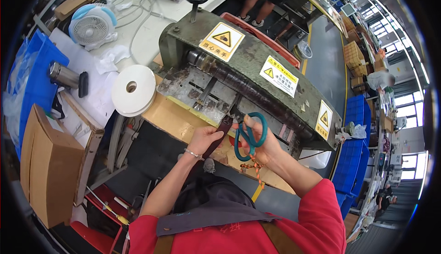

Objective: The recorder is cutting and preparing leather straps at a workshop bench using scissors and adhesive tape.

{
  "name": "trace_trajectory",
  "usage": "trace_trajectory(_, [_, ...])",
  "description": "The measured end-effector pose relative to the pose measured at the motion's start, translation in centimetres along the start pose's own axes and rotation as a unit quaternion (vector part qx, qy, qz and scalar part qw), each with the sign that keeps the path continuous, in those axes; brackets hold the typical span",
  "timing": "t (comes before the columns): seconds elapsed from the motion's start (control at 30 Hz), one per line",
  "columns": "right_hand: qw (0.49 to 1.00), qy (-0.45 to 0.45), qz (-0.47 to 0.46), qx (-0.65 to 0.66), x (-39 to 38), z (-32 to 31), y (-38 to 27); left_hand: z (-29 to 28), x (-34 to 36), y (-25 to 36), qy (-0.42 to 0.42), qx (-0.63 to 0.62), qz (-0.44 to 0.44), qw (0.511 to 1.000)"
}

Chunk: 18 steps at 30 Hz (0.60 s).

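**Dark strip pinched in left hand, teal scissors gripped in right**

The dark strip (pixel 225 126) is pinched between thumb and fingers of the left hand (pixel 203 141), its upper part lying between both hands. The teal-handled scissors (pixel 263 133) are gripped in the right hand (pixel 266 149), just right of the strip; whether the strip is touched by the blades can't be told. An orange cord (pixel 258 173) is hung from the handles. Both hands are held before the green machine (pixel 252 57); a white roll (pixel 140 97) is seen left.
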State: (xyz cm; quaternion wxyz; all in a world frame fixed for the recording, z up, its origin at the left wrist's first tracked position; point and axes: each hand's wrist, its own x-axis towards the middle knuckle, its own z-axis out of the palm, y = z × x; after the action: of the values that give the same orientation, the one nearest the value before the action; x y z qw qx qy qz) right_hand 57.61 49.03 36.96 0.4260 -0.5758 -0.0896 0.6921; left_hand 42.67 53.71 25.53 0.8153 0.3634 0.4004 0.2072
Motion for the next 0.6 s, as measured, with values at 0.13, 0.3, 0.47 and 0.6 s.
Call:
trace_trajectory(0.13, [1.0, 0.014, -0.007, 0.006, 0.1, 0.4, 0.3, -0.5, 0.2, -0.3, -0.026, -0.02, 0.005, 0.999])
trace_trajectory(0.3, [0.998, 0.061, -0.014, 0.017, -0.3, 1.8, 0.6, -1.0, 0.5, -0.4, -0.031, -0.051, -0.015, 0.998])
trace_trajectory(0.47, [0.997, 0.069, -0.021, 0.036, -0.1, 2.2, 1.1, -1.2, 0.6, -0.3, -0.046, -0.046, -0.015, 0.998])
trace_trajectory(0.6, [0.995, 0.085, -0.044, 0.034, -0.2, 2.5, 1.9, -1.1, 0.6, 0.1, -0.039, -0.022, -0.031, 0.999])
